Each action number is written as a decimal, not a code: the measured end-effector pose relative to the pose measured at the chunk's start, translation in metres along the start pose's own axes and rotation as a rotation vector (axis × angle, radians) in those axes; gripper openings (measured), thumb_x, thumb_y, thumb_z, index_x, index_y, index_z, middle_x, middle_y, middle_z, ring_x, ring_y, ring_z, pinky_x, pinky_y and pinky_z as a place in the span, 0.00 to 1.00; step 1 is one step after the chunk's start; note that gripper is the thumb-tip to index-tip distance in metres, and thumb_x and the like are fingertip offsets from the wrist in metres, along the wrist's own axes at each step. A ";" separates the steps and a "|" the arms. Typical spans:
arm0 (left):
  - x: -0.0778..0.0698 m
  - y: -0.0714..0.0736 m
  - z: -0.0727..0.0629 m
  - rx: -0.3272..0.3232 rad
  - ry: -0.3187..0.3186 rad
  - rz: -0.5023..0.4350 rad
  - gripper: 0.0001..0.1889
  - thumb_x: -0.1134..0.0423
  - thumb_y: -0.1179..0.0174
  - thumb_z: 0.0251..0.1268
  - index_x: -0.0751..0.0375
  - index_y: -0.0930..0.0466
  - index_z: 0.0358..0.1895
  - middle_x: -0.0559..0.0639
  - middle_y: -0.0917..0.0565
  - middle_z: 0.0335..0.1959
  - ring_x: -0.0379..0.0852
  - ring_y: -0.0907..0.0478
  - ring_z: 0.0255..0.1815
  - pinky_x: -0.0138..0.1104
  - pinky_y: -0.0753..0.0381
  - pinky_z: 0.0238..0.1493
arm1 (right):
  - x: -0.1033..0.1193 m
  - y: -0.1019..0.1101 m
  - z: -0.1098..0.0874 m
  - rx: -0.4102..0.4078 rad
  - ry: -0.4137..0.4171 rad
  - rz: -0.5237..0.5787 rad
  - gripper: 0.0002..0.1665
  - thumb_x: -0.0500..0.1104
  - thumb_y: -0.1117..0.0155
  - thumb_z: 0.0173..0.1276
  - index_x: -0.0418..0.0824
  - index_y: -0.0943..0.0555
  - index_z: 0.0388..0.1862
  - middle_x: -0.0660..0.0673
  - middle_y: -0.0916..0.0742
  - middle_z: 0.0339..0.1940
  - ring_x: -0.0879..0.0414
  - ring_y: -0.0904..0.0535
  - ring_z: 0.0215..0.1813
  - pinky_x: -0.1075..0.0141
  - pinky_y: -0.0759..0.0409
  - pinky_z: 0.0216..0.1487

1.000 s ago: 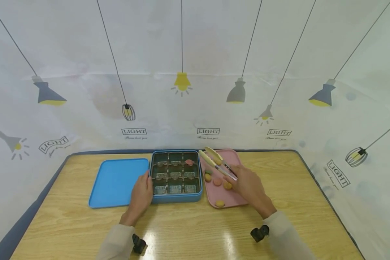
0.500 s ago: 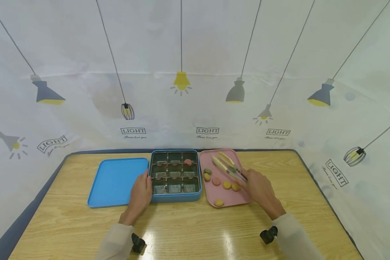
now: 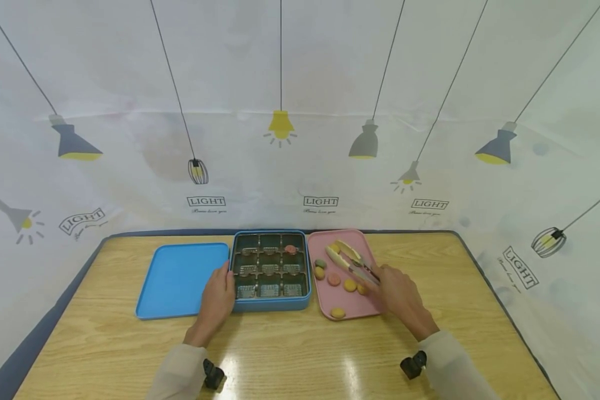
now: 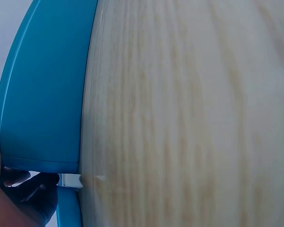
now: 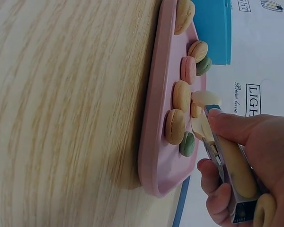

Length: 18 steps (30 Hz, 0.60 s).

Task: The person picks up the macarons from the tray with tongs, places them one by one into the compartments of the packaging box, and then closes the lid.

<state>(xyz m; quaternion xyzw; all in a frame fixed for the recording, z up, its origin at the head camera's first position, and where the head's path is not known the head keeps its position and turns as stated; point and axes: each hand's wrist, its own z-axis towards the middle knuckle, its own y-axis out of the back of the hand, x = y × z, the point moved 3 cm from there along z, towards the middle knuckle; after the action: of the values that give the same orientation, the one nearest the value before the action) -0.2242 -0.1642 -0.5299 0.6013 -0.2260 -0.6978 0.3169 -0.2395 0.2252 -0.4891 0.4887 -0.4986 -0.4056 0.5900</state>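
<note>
My left hand (image 3: 218,294) holds the left side of a blue box (image 3: 271,304), which has a clear divided insert. A pinkish-red macaron (image 3: 291,250) sits in the insert's back right compartment. In my right hand (image 3: 400,291) are metal tongs (image 3: 362,269) with cream-coloured tips, gripped by the handles over a pink tray (image 3: 352,303). The tongs' spread tips stand on either side of a yellow macaron (image 3: 334,248) near the tray's back. Several other macarons lie on the tray, including a pink macaron (image 5: 188,70) and a green macaron (image 5: 187,144).
A flat blue lid (image 3: 180,283) lies left of the box, close beside my left hand. The wooden table (image 3: 290,355) ends at the back against a white curtain (image 3: 250,166) printed with lamps.
The tongs moved right and back from beside the box, their tips now around the yellow macaron at the tray's back. My right hand shifted right. My left hand stayed at the box.
</note>
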 end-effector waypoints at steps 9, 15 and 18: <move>0.000 0.000 -0.001 0.009 0.017 -0.001 0.24 0.65 0.61 0.81 0.79 0.39 0.71 0.77 0.27 0.60 0.71 0.29 0.62 0.60 0.29 0.61 | 0.002 0.004 -0.003 -0.042 0.019 0.012 0.22 0.55 0.35 0.69 0.39 0.16 0.50 0.47 0.21 0.26 0.55 0.32 0.22 0.64 0.37 0.18; 0.001 -0.001 0.000 0.010 0.012 -0.002 0.24 0.64 0.61 0.81 0.79 0.39 0.71 0.77 0.27 0.60 0.71 0.29 0.61 0.60 0.29 0.61 | 0.009 0.010 -0.004 -0.080 0.043 0.024 0.20 0.54 0.33 0.68 0.41 0.16 0.48 0.48 0.23 0.26 0.55 0.32 0.23 0.65 0.38 0.20; 0.002 -0.001 0.000 0.012 0.012 -0.003 0.24 0.64 0.61 0.81 0.79 0.39 0.71 0.77 0.27 0.60 0.71 0.29 0.62 0.60 0.29 0.61 | 0.016 0.015 -0.006 -0.099 0.075 0.042 0.23 0.55 0.32 0.67 0.42 0.16 0.53 0.48 0.22 0.26 0.56 0.32 0.24 0.65 0.37 0.22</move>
<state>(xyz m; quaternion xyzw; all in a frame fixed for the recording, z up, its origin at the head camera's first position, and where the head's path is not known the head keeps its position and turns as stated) -0.2246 -0.1646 -0.5320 0.6078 -0.2274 -0.6931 0.3138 -0.2311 0.2134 -0.4711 0.4630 -0.4656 -0.3986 0.6403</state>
